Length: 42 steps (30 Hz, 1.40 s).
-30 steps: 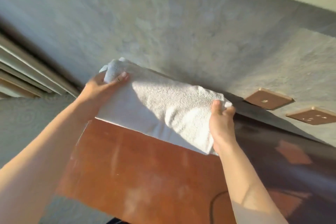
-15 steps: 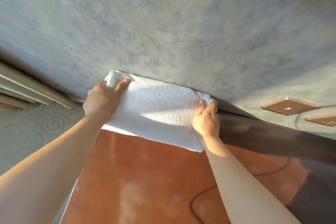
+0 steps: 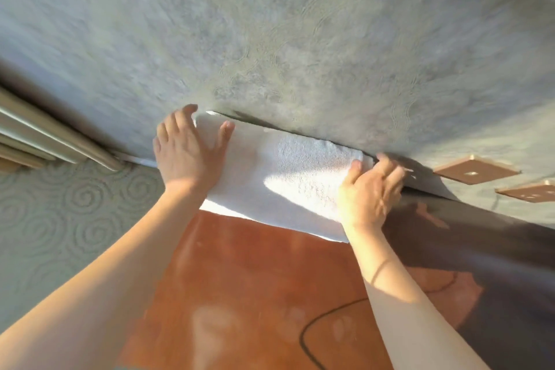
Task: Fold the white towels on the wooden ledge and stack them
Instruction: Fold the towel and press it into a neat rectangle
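Folded white terry towel [image 3: 279, 177] now lies on the reddish-brown wooden ledge [image 3: 240, 273], against the grey wall [image 3: 270, 39]. Left hand [image 3: 189, 153] and right hand [image 3: 369, 192] have released their grips, fingers spread flat. Fold judged complete.

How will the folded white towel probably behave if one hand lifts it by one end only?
The folded white towel looks like soft terry, so it would probably sag and start to unfold. It lies flat on the wooden ledge against the wall, so rolling seems unlikely. It is probably light and not slippery.
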Each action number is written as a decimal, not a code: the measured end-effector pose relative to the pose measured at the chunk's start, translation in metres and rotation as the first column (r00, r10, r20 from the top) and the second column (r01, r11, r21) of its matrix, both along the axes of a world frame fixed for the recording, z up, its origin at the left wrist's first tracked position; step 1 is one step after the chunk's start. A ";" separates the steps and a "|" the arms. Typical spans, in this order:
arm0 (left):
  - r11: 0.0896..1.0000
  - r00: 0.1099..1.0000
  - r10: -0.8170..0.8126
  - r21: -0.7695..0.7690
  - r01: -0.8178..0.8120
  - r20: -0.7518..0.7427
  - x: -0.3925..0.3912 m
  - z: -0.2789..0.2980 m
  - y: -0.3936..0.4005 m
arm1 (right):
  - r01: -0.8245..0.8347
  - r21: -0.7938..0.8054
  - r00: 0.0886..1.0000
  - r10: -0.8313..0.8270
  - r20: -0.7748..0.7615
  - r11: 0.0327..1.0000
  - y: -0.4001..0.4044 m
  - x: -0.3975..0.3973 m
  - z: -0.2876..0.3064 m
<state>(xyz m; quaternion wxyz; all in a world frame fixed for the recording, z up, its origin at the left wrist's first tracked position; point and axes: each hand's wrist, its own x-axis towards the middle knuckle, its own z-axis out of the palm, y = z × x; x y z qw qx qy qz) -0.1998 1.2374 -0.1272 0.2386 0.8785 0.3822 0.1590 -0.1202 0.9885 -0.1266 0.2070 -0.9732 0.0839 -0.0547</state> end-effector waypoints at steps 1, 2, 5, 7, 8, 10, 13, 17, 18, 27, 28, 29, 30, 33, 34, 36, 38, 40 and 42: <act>0.993 0.991 -0.109 0.056 0.105 0.076 0.000 0.003 -0.012 | -0.116 -0.070 0.982 0.125 0.140 0.991 0.008 -0.008 0.004; 0.966 0.959 -0.252 0.096 0.241 0.127 0.002 0.006 -0.028 | -0.274 -0.119 0.933 0.294 0.207 0.954 0.017 -0.016 0.003; 0.798 0.817 -0.575 0.249 0.549 0.040 0.006 -0.017 -0.066 | -0.634 -0.179 0.745 0.657 0.119 0.752 0.034 -0.026 -0.022; 0.717 0.762 -0.640 0.279 0.639 -0.099 0.009 -0.040 -0.068 | -0.694 -0.204 0.692 0.718 0.072 0.690 0.032 -0.022 -0.038; 0.694 0.742 -0.655 0.276 0.665 -0.141 0.009 -0.047 -0.065 | -0.713 -0.225 0.670 0.740 0.059 0.664 0.027 -0.020 -0.043; 0.688 0.738 -0.654 0.278 0.671 -0.163 0.014 -0.052 -0.060 | -0.718 -0.256 0.666 0.746 0.017 0.647 0.019 -0.015 -0.044; 0.678 0.734 -0.647 0.283 0.678 -0.207 0.007 -0.047 -0.063 | -0.659 -0.294 0.728 0.685 -0.020 0.692 0.007 -0.021 -0.037; 0.688 0.752 -0.627 0.309 0.657 -0.202 0.010 -0.052 -0.063 | -0.610 -0.319 0.778 0.625 -0.067 0.725 0.014 -0.020 -0.042; 0.699 0.754 -0.624 0.285 0.656 -0.205 0.009 -0.053 -0.063 | -0.609 -0.308 0.784 0.615 -0.090 0.731 0.015 -0.021 -0.043; 0.695 0.726 -0.652 0.209 0.688 -0.219 0.009 -0.048 -0.060 | -0.655 -0.200 0.752 0.655 -0.076 0.729 0.019 -0.016 -0.036; 0.693 0.714 -0.659 0.178 0.699 -0.238 0.004 -0.044 -0.061 | -0.683 -0.190 0.728 0.679 -0.098 0.705 0.015 -0.019 -0.029; 0.693 0.705 -0.664 0.150 0.706 -0.250 0.001 -0.039 -0.062 | -0.700 -0.191 0.711 0.694 -0.110 0.688 0.008 -0.023 -0.024; 0.703 0.708 -0.661 0.125 0.700 -0.251 -0.002 -0.033 -0.065 | -0.700 -0.199 0.711 0.698 -0.092 0.686 0.001 -0.027 -0.017; 0.738 0.711 -0.647 0.008 0.675 -0.277 -0.009 -0.012 -0.075 | -0.685 -0.176 0.727 0.679 -0.100 0.707 -0.019 -0.040 0.002; 0.735 0.700 -0.650 -0.008 0.678 -0.297 -0.011 -0.004 -0.081 | -0.674 -0.173 0.738 0.665 -0.117 0.718 -0.028 -0.046 0.006; 0.714 0.674 -0.671 -0.022 0.700 -0.309 -0.012 0.014 -0.098 | -0.648 -0.143 0.761 0.631 -0.147 0.748 -0.048 -0.054 0.018; 0.706 0.670 -0.686 -0.037 0.707 -0.284 -0.013 0.036 -0.120 | -0.602 -0.123 0.798 0.588 -0.128 0.789 -0.074 -0.062 0.038; 0.703 0.675 -0.698 -0.049 0.710 -0.239 -0.012 0.058 -0.150 | -0.532 -0.063 0.841 0.518 -0.158 0.844 -0.106 -0.070 0.059; 0.690 0.666 -0.712 -0.050 0.722 -0.222 -0.015 0.082 -0.188 | -0.455 -0.002 0.881 0.450 -0.146 0.890 -0.147 -0.082 0.078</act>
